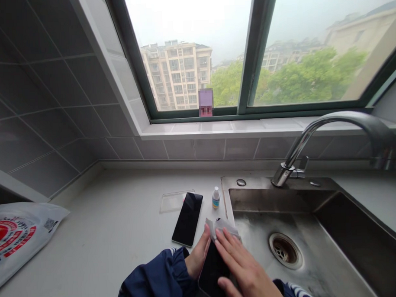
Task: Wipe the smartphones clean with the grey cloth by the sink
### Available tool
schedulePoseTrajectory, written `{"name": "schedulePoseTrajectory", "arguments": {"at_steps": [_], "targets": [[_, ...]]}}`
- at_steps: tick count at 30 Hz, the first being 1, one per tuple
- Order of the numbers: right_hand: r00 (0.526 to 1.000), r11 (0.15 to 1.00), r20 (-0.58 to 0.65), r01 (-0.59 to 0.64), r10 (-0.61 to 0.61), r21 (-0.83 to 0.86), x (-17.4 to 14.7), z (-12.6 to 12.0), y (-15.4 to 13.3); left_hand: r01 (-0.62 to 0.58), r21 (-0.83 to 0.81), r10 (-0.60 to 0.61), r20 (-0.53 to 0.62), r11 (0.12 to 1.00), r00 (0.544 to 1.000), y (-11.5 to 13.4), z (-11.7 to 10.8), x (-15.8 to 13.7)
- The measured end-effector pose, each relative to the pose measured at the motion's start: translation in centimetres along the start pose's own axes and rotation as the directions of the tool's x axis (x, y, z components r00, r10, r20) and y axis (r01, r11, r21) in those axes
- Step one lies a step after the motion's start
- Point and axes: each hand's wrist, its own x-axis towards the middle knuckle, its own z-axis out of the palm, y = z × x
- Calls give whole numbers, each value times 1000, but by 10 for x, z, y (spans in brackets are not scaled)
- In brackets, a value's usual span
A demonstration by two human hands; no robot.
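My left hand (198,257) grips a black smartphone (212,271) along its left side, low at the front edge of the view. My right hand (244,264) lies over the phone's upper right, its fingers pressing a thin whitish wipe (231,229) against the top end. Part of the phone is hidden beneath those fingers. Just beyond, a second dark phone (188,218) rests flat on the counter, screen up. It overlaps a clear flat case or sheet (170,203). A small white-capped bottle (215,197) with a blue and yellow label stands upright by the sink.
To the right is a steel sink (226,195) with a drain (285,250) and a curved chrome faucet (297,149). A white plastic bag (22,237) with red print sits on the white counter (81,256) at far left. Behind rises a tiled wall below a window.
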Motion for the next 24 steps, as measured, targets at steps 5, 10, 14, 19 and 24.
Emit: {"name": "schedulePoseTrajectory", "arguments": {"at_steps": [5, 10, 14, 19, 24], "targets": [[999, 1000, -32, 2, -3, -20, -1, 4, -1, 39, -21, -39, 30, 999, 999, 1, 5, -3], [990, 994, -84, 109, -110, -18, -2, 7, -2, 107, 10, -107, -2, 994, 994, 1, 1, -2], [991, 992, -60, -121, 119, -27, -2, 6, -1, -30, 56, 27, 64, 998, 998, 1, -1, -2], [996, 998, -78, 26, -30, -56, -1, 5, -4, 58, 76, -64, 89, 995, 994, 2, -1, -3], [986, 991, -153, 55, -73, -119, 0, 6, -7, 31, 47, -32, 17, 998, 999, -1, -6, 0]]}}
